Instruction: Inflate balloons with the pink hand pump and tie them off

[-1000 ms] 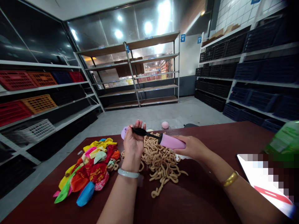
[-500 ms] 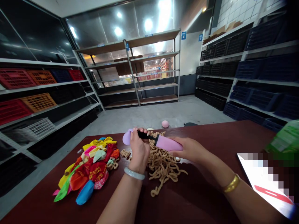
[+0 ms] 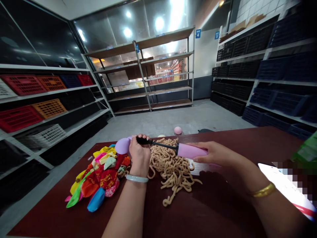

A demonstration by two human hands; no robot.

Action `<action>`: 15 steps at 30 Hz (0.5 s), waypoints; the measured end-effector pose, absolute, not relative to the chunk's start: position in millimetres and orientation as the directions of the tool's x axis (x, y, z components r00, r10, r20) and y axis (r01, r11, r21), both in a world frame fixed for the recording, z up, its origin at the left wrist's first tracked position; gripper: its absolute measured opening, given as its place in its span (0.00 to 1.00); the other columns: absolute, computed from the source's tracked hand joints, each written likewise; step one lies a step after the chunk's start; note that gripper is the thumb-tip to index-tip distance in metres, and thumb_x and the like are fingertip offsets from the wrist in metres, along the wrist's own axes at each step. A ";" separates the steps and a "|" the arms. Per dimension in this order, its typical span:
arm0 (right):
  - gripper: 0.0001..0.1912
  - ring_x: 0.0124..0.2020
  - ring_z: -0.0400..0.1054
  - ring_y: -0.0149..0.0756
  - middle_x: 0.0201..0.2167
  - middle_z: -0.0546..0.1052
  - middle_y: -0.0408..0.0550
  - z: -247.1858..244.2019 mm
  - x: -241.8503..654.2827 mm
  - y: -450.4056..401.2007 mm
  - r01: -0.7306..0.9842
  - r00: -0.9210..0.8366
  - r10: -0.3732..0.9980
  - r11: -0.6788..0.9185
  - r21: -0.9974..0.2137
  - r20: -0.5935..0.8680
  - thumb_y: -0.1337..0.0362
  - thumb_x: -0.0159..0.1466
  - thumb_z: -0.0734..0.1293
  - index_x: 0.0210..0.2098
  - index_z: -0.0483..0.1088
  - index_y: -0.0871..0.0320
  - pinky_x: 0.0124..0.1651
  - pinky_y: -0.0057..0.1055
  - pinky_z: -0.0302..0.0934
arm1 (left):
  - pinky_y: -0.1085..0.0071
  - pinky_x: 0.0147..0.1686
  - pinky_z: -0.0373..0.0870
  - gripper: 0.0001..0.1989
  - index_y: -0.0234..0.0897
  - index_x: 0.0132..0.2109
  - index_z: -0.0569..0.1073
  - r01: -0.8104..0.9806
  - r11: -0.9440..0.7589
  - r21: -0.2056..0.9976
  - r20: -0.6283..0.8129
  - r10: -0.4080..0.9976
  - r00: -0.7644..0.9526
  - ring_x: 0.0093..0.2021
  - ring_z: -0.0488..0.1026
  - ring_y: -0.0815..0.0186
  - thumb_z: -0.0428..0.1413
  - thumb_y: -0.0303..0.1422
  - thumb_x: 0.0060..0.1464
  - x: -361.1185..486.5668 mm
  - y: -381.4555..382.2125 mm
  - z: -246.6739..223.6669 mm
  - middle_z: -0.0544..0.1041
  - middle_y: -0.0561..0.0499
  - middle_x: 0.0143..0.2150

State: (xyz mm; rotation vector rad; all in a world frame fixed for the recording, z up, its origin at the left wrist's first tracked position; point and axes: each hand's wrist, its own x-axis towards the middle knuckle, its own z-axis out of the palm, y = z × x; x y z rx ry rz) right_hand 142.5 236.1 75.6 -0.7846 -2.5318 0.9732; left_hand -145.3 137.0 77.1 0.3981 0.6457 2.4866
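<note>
A hand balloon pump lies level in my two hands above the table, its black rod drawn out between a pink barrel and a black end. My left hand is closed around the black end, where a small, partly filled purple balloon sticks out to the left. The pink barrel is in the grip of my right hand. Below the pump lies a heap of tan, curly tubes, like long, limp balloons. Left of my left wrist is a pile of flat, many-coloured balloons.
The dark red table carries a bright, partly blurred-out screen and a green packet at right. On the floor beyond sits a pink balloon. Shelves with crates stand left and right, and a metal rack behind.
My hands have drawn apart, left hand leftward and right hand rightward, so more of the pump's black rod shows. The purple balloon looks somewhat bigger. The view has shifted slightly.
</note>
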 end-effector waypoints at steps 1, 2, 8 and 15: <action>0.33 0.46 0.72 0.50 0.48 0.79 0.46 76.6 144.1 237.0 0.379 -0.803 0.590 0.611 -0.695 0.082 0.53 0.53 0.72 0.58 0.69 0.46 0.49 0.39 0.65 | 0.72 0.29 0.62 0.06 0.39 0.31 0.61 -0.439 -0.737 0.515 0.132 0.574 -0.808 0.24 0.66 0.71 0.53 0.27 0.51 -138.6 139.2 75.0 0.65 0.58 0.23; 0.32 0.46 0.72 0.50 0.47 0.79 0.46 77.4 145.3 237.6 0.377 -0.810 0.583 0.605 -0.701 0.067 0.53 0.53 0.72 0.58 0.70 0.46 0.48 0.39 0.65 | 0.72 0.29 0.62 0.06 0.38 0.31 0.61 -0.456 -0.727 0.513 0.121 0.587 -0.800 0.24 0.66 0.71 0.53 0.27 0.50 -130.1 141.6 72.7 0.65 0.58 0.24; 0.33 0.49 0.71 0.50 0.51 0.77 0.44 78.2 136.2 228.2 0.359 -0.820 0.567 0.615 -0.702 0.077 0.50 0.55 0.71 0.60 0.67 0.44 0.51 0.40 0.63 | 0.71 0.33 0.65 0.04 0.37 0.30 0.63 -0.576 -0.620 0.532 0.097 0.721 -0.686 0.27 0.67 0.70 0.53 0.28 0.49 -73.7 150.5 59.9 0.66 0.56 0.26; 0.34 0.49 0.71 0.47 0.50 0.77 0.44 77.3 122.0 216.3 0.343 -0.817 0.571 0.593 -0.728 0.080 0.50 0.56 0.70 0.61 0.65 0.44 0.51 0.38 0.63 | 0.72 0.29 0.63 0.06 0.37 0.31 0.62 -0.534 -0.645 0.547 0.095 0.682 -0.726 0.26 0.66 0.71 0.54 0.27 0.48 -78.4 147.1 66.8 0.65 0.56 0.25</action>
